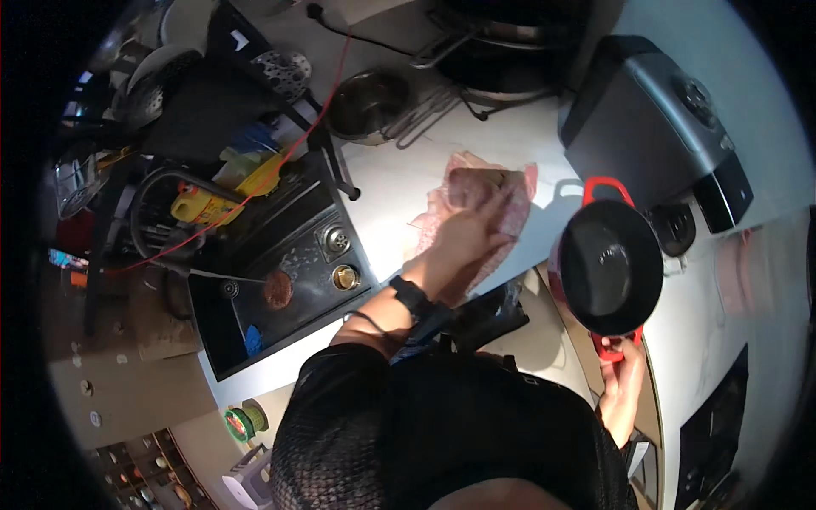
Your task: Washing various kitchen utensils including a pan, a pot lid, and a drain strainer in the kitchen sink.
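Observation:
My left hand (475, 226) lies spread on a crumpled pink cloth (521, 207) on the white countertop (395, 172); its fingertips rest near the middle of the cloth. At the right, my right hand (621, 373) grips the near red handle of a red pot (609, 268) with a dark interior. The pot's far red handle points away from me. Its base and what bears it are hidden from this view.
To the left is a black sink (299, 268) with a round brown scrubber (278, 290) and a blue item (253, 340). A metal bowl (368, 105) and a wire rack (424, 118) stand behind the cloth. A grey appliance (644, 121) occupies the back right; a black hob (714, 433) is at the lower right.

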Demonstrator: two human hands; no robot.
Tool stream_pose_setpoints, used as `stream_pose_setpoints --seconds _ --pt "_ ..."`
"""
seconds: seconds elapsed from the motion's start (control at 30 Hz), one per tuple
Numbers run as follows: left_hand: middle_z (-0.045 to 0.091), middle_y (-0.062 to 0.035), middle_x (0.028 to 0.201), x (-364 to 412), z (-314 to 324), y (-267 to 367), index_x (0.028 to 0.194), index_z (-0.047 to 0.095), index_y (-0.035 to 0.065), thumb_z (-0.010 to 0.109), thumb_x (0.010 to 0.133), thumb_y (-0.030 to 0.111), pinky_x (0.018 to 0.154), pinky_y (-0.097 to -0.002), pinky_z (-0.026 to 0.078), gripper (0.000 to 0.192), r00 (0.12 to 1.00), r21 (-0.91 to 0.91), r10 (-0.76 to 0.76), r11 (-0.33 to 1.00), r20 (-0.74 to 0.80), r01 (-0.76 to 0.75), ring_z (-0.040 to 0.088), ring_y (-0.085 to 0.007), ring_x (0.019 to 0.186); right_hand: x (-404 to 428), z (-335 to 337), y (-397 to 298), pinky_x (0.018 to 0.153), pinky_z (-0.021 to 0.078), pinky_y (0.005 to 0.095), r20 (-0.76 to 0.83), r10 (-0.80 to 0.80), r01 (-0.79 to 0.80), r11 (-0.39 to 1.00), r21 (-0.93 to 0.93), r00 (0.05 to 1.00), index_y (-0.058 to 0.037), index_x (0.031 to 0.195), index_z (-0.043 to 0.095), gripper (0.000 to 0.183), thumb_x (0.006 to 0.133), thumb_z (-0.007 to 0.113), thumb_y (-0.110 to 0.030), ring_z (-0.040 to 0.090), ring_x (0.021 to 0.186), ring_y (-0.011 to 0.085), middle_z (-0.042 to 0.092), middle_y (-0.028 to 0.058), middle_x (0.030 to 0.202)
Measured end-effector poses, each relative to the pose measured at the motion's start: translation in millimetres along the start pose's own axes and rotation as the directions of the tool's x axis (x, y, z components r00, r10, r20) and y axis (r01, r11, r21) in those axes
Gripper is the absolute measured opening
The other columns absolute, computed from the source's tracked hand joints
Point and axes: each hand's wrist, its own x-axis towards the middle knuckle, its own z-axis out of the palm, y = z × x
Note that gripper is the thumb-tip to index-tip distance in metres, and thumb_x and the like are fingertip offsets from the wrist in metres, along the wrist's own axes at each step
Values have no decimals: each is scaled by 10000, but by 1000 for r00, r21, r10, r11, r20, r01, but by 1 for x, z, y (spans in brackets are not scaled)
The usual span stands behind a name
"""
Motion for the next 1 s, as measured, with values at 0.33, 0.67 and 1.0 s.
stream_pose_setpoints --seconds 0.33,0.67,1.0 --pt "468 -28 618 50 -25 -210 748 462 86 416 878 250 552 -305 449 214 427 -988 -904 -89 28 -124 504 -130 609 4 11 13 698 476 294 -65 -3 4 1000 17 998 22 905 516 326 604 392 27 570 714 175 571 87 774" --pt "571 -106 910 120 -35 -221 987 506 51 353 913 297 617 -431 493 299 515 -926 -857 -205 13 -318 568 -228 771 -16 32 25 715 493 298 -134 29 -33 999 -21 990 -4 1016 479 417 602 428 -2 572 779 185 562 101 902" --pt "557 -92 884 127 3 -211 962 487 25 349 904 244 587 -340 475 265 731 -789 -680 -420 -53 -448 547 -211 727 -9 18 40 710 511 331 -125 13 -9 1000 29 992 3 1059 465 477 585 412 35 564 755 201 551 104 907"
